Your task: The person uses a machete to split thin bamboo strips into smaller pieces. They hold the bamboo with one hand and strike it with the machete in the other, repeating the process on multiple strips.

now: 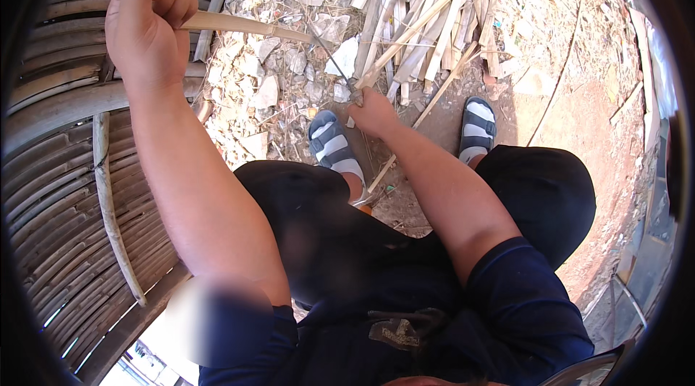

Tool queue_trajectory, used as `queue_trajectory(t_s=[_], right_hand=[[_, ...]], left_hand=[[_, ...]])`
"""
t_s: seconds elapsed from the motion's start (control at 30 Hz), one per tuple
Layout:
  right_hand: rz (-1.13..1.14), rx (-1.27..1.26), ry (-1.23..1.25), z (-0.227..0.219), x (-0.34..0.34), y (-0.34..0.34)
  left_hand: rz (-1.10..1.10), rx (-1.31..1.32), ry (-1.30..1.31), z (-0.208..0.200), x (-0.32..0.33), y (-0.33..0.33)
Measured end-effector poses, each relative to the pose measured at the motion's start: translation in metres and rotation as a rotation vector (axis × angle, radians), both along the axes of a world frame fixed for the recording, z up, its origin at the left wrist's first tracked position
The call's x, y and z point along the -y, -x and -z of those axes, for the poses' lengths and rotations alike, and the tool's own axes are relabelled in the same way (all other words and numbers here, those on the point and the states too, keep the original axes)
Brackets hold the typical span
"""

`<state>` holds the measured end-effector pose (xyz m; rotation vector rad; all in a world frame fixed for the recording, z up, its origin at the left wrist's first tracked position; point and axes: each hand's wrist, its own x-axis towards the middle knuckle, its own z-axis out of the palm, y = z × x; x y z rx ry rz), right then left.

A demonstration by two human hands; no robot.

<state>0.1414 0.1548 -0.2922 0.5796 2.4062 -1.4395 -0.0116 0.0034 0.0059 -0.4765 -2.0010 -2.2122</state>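
Gripping a strip (235, 23) in raised left hand (150, 28), left of slat pile (441, 13); clasping a knife (332, 58) in lowered right hand (373, 112) beside pile.

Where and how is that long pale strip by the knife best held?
Probably by the left end of the strip, coming from the left, where the left hand has it, fingers curled around. It is long, flat and slightly bowed, and its other end reaches the knife blade in this view, so the left end looks the safer hold.
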Motion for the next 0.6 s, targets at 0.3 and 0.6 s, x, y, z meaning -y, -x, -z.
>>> queue_trajectory(t_s=[0.3,0.6], right_hand=[[0.090,0.070,0.211,-0.001,0.003,-0.006],[0.113,-0.023,0.175,-0.003,-0.008,0.006]], left_hand=[[0.063,-0.033,-0.013,-0.002,-0.002,-0.003],[0.195,-0.117,-0.036,-0.016,-0.013,-0.023]])
